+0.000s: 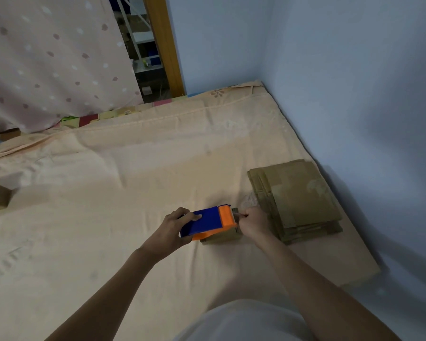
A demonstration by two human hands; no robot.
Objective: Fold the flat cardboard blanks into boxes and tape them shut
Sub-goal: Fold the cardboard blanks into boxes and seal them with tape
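Head view: left hand (176,226) gripped a boxy blue-orange plastic dispenser (210,222) mid-frame; right hand (252,223) pinched its tape end beside flat cardboard blanks (298,200).

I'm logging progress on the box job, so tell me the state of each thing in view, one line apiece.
tape dispenser: gripped by the left hand, held over a small box.
small box: folded up, on the bed under the dispenser.
right hand: pinching at the dispenser's cutter end.
stack of flat blanks: unfolded, piled by the wall.
curtain: drawn, hanging to the bed.
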